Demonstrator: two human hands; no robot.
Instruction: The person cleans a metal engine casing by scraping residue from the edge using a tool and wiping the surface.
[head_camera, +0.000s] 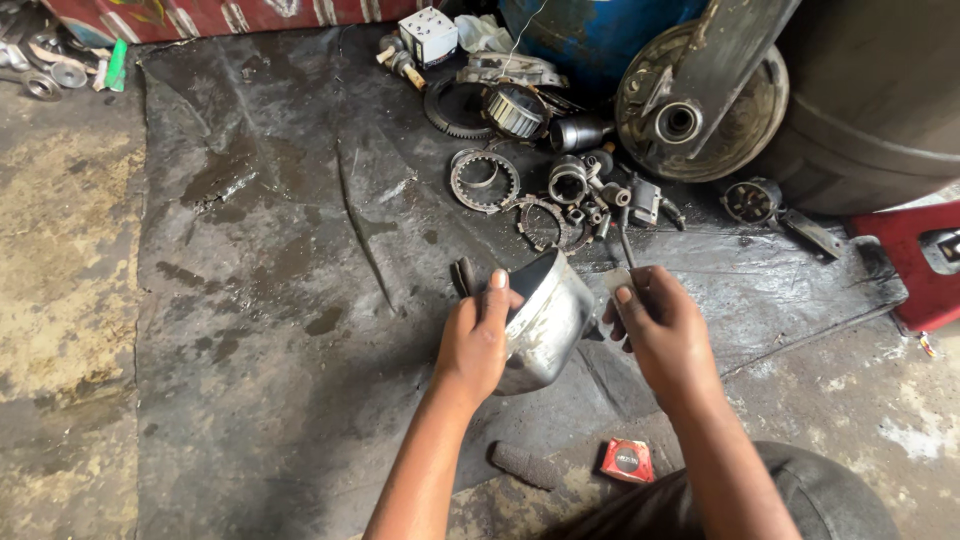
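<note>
Left hand (475, 340) grips metal housing (545, 320); right hand (665, 330) alongside.

Left hand (478, 335): grips the rim of a silver metal housing (545, 320), thumb on top.
Right hand (662, 335): holds a thin tool (624, 240) beside the housing.
Floor: dark oily mat (280, 260), toothed rings (484, 180), 1 small red box (627, 460).

And there's the metal cover (545, 325), a rounded, bowl-shaped silver casing, scuffed and greasy, held up off the dark oily mat and tipped on its side so its dark hollow opening faces up and left. Just beside its right edge sits a small pale flat piece (617, 280), with a thin dark rod (625, 240) poking up above it.
</note>
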